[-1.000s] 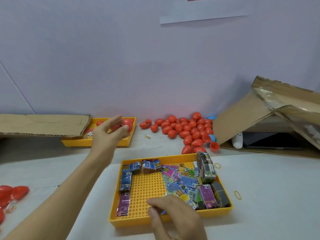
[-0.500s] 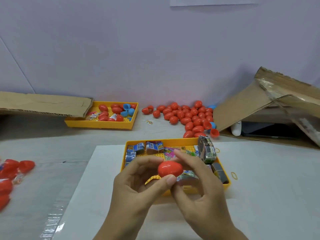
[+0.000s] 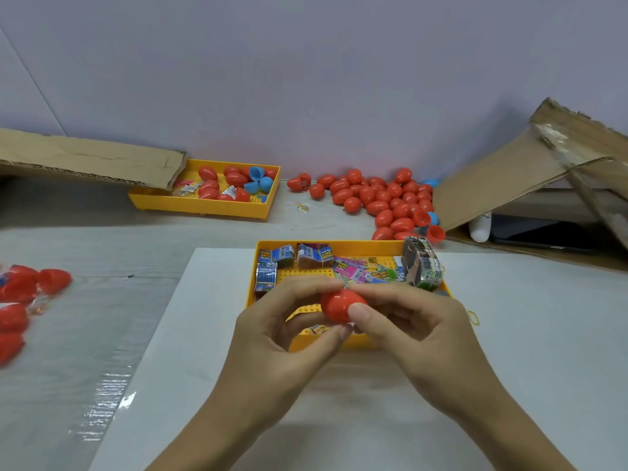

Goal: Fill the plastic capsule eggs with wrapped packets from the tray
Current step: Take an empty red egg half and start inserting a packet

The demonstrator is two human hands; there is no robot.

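Observation:
A red capsule egg point(image 3: 334, 305) is held above the near edge of the yellow tray point(image 3: 339, 246) of wrapped packets point(image 3: 350, 270). My left hand point(image 3: 278, 338) grips the egg from the left, fingers curled round it. My right hand point(image 3: 414, 331) grips it from the right, thumb on its front. A bit of wrapped packet point(image 3: 319, 329) shows just under the egg; whether a hand holds it I cannot tell. A banded bundle of packets point(image 3: 421, 266) stands at the tray's right end.
A second yellow tray point(image 3: 204, 207) with red eggs and blue halves sits at the back left under a cardboard flap point(image 3: 88, 161). A heap of red eggs point(image 3: 380, 198) lies by the wall. More red eggs point(image 3: 20, 300) lie at left. A cardboard box point(image 3: 530, 185) stands at right.
One second ago my left hand reached to the back tray and my right hand picked in the packet tray. Both hands now meet on the red egg, turned slightly since half a second ago.

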